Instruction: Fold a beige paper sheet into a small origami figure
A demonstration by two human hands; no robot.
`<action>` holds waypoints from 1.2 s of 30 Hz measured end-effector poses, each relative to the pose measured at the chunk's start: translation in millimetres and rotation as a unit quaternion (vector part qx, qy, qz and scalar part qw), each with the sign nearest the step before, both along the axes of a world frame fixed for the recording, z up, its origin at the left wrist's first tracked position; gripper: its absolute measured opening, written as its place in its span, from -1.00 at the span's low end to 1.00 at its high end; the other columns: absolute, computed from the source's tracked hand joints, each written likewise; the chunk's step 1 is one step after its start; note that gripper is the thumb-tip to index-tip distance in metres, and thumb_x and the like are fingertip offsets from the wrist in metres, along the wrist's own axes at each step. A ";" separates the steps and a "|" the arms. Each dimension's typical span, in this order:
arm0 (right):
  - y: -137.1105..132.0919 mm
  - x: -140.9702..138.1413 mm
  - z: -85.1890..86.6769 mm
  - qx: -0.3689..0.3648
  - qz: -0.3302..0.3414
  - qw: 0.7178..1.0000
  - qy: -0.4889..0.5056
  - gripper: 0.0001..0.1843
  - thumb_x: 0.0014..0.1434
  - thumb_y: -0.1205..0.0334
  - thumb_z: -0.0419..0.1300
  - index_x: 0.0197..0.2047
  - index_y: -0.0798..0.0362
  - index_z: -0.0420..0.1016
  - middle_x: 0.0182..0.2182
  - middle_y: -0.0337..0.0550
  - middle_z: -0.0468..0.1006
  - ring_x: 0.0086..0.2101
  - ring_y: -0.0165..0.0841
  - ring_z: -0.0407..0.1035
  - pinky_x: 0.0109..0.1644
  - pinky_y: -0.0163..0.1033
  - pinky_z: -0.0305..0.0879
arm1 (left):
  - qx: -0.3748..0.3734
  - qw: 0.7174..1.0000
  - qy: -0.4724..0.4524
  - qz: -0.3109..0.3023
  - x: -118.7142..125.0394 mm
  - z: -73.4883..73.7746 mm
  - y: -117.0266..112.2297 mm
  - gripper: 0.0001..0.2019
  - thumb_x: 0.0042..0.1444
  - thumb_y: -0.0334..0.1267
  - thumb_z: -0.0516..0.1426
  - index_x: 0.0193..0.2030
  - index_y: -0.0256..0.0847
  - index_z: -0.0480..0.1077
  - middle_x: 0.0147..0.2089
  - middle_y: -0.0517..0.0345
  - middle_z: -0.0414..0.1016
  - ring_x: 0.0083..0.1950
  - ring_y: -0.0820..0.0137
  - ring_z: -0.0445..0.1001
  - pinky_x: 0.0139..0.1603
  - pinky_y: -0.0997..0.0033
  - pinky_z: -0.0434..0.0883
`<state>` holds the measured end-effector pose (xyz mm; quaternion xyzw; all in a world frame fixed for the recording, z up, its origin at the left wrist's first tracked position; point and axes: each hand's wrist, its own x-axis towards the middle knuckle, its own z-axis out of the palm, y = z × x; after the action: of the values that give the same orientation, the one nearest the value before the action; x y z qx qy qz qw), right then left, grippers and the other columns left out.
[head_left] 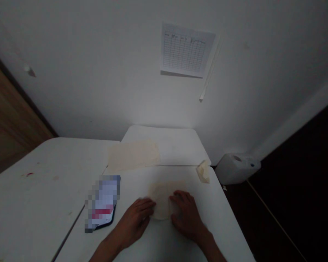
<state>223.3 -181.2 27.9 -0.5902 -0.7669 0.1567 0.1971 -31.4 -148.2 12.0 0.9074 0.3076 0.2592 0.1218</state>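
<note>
A thin beige paper sheet [161, 205], which looks like a napkin, lies on the white table with a crease running down it. At its left edge rest the fingertips of my left hand [136, 220], the fingers stretched out side by side and the thumb lower. My right hand [187, 216] lies over the sheet's right part, fingers bent and spread a little, thumb apart, fingertips by the crease. Neither hand visibly lifts the paper. Some of the sheet is hidden under the right hand. A second, longer beige sheet [133, 156] lies flat farther back, across a table seam.
A phone [105, 200], partly blurred, lies left of my hands on the white table [158, 247]. Crumpled beige paper [203, 171] sits near the right edge. A white plastic container [236, 168] stands beyond it. A printed chart [187, 51] hangs on the wall.
</note>
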 end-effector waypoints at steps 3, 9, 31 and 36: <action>1.7 -0.6 0.7 -0.010 -0.005 1.000 -0.010 -0.31 -0.12 0.27 0.20 0.16 -0.07 0.31 0.18 -0.10 0.26 0.17 -0.16 0.08 0.25 -0.09 -0.05 | -0.024 1.000 -0.007 0.002 1.4 1.1 4.0 -0.75 0.19 -0.42 0.04 -0.04 -0.12 0.42 0.04 0.06 0.52 0.13 0.25 0.42 0.17 0.07 0.36; 5.1 -0.8 5.0 -0.040 -0.002 0.998 -0.045 -0.27 -0.10 0.22 0.20 0.21 -0.13 0.26 0.27 -0.15 0.14 0.22 -0.14 -0.01 0.28 -0.04 -0.14 | -0.077 0.996 -0.053 0.017 12.6 17.1 14.4 -0.82 0.21 -0.34 0.08 -0.08 -0.12 0.41 -0.08 0.09 0.53 -0.02 0.32 0.47 0.06 0.23 0.41; 0.5 -5.8 5.9 -0.031 -0.026 0.998 -0.053 -0.16 -0.12 0.27 0.13 0.29 -0.04 0.13 0.28 -0.11 0.14 0.22 -0.09 0.00 0.28 0.00 -0.15 | -0.087 0.994 0.004 0.073 65.4 12.4 57.4 -0.90 0.13 -0.30 0.10 -0.39 -0.17 0.40 -0.27 0.09 0.45 -0.17 0.29 0.40 -0.08 0.28 0.35; -0.7 -5.2 6.4 -0.029 -0.024 0.998 -0.047 -0.17 -0.12 0.28 0.14 0.29 -0.04 0.14 0.28 -0.10 0.14 0.21 -0.11 0.00 0.28 -0.02 -0.14 | -0.077 0.992 -0.007 0.103 70.0 5.1 55.9 -0.92 0.10 -0.33 0.12 -0.41 -0.18 0.39 -0.26 0.09 0.42 -0.17 0.28 0.37 -0.09 0.24 0.33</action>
<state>218.0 -182.0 34.4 -0.6206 -0.7562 0.1459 0.1476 38.6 -92.3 17.1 0.8568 0.4178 0.2523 0.1663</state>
